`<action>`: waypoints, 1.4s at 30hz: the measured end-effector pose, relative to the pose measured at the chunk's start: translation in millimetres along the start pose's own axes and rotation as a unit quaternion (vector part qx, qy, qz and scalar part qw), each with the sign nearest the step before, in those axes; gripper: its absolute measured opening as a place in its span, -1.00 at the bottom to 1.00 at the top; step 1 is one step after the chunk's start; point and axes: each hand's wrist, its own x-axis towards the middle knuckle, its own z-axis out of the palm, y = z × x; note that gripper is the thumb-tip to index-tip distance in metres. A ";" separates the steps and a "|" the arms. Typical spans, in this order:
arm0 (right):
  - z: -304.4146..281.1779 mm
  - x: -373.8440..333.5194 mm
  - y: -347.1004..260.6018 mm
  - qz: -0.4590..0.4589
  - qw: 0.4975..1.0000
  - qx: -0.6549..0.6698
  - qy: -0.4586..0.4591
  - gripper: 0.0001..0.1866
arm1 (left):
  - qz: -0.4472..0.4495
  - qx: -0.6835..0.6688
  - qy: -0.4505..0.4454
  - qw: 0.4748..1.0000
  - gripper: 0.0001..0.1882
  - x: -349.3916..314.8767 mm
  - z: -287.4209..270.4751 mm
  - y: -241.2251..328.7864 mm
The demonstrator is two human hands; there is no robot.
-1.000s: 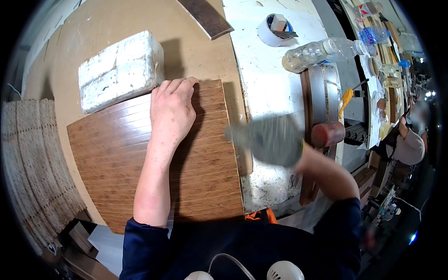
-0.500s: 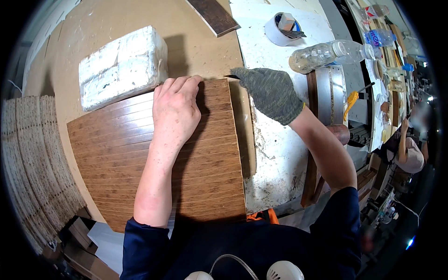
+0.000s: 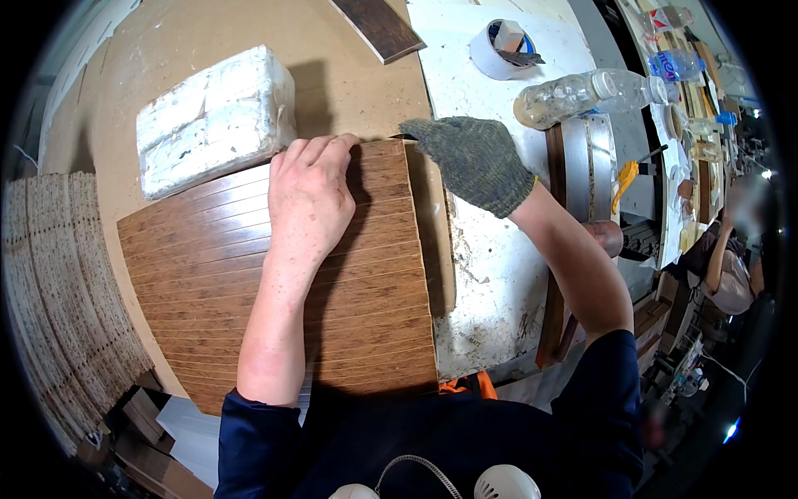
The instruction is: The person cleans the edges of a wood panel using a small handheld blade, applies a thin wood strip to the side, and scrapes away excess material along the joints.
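Note:
Brown wood-grain floor planks point(image 3: 208, 274) lie side by side in front of me on the cardboard-covered table. My bare left hand point(image 3: 312, 187) rests on them, its fingers curled down over the far edge. At the far right corner of the planks is my right hand point(image 3: 478, 162), in a dark grey-green knit glove and closed. A thin dark pointed strip point(image 3: 403, 136) sticks out to the left by its fingertips; the glove hides the rest. Against the far edge of the planks, left of my left hand, sits a white wrapped block point(image 3: 212, 116).
Far right stand a white tub point(image 3: 492, 60) with scraps and blades, and clear bottles point(image 3: 557, 101) lying down. A yellow-handled tool point(image 3: 625, 185) lies farther right. One dark plank point(image 3: 378, 29) is at the back. Stacked boards point(image 3: 71, 291) stand left. Another person point(image 3: 731, 258) sits far right.
My gloved right hand has shifted slightly left along the far edge by the corner. The left hand stays on the planks, and the view has moved a little.

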 end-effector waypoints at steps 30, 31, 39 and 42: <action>3.4 -182.3 -100.9 -0.281 0.882 0.140 -0.353 -0.57 | 0.012 0.003 0.014 1.000 -0.77 3.4 5.7 4.6; -15.6 -152.5 -93.9 -0.318 0.904 0.101 -0.266 -0.59 | 0.003 0.012 0.019 1.000 -0.77 -1.3 3.2 3.2; -5.7 -86.6 -51.3 -0.104 0.957 0.261 -0.076 -0.46 | 0.016 0.014 0.021 1.000 -0.75 -0.8 1.1 -3.2; -42.1 -132.3 -119.7 -0.224 0.887 0.095 -0.392 -0.52 | 0.017 0.016 0.032 0.999 -0.77 1.0 7.7 -2.1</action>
